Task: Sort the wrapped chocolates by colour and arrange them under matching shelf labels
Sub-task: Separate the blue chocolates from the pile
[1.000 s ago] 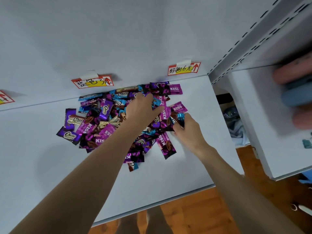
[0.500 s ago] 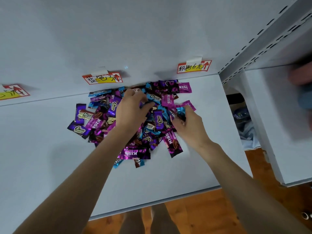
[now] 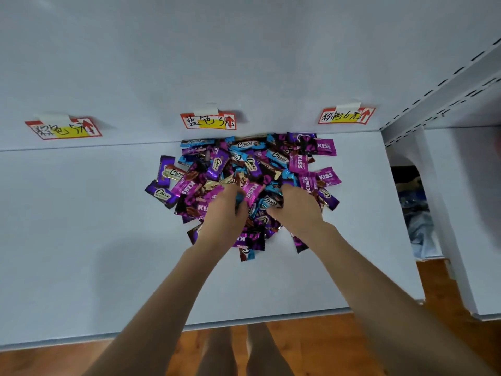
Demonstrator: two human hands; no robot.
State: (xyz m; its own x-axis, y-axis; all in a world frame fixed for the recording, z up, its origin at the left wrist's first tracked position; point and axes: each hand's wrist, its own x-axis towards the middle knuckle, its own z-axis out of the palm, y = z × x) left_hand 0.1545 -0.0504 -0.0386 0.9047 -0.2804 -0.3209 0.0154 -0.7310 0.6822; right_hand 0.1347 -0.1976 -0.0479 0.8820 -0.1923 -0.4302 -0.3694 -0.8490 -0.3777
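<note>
- A mixed heap of foil-wrapped chocolates (image 3: 217,164) in purple, magenta, blue and gold lies unsorted on the pale grey shelf board (image 3: 81,226). It is pushed up against the pale back panel (image 3: 244,50).
- Three red-edged paper labels with yellow patches and handwritten characters are taped to that panel. Seen from the heap, the left label (image 3: 63,128) is at 10 o'clock and well apart. The middle label (image 3: 208,120) is at 11 o'clock, just above the heap's far edge. The right label (image 3: 347,115) is at 1 o'clock.
- The left hand (image 3: 223,215) rests on the heap's 6 o'clock side with its fingers curled down among the wrappers. Its grip is hidden, so I cannot tell whether it has hold of a piece.
- The right hand (image 3: 299,210) sits at the heap's 5 o'clock side, its grip closed to a pinch. Thumb and fingers hold a blue foil-wrapped Choco piece (image 3: 271,202).
- The two hands are near each other but apart.
- A magenta KISS piece (image 3: 325,146) lies at the heap's 2 o'clock corner, and a purple Choco piece (image 3: 162,194) at 9 o'clock.
- A wooden floor (image 3: 54,362) shows below the shelf edge.
</note>
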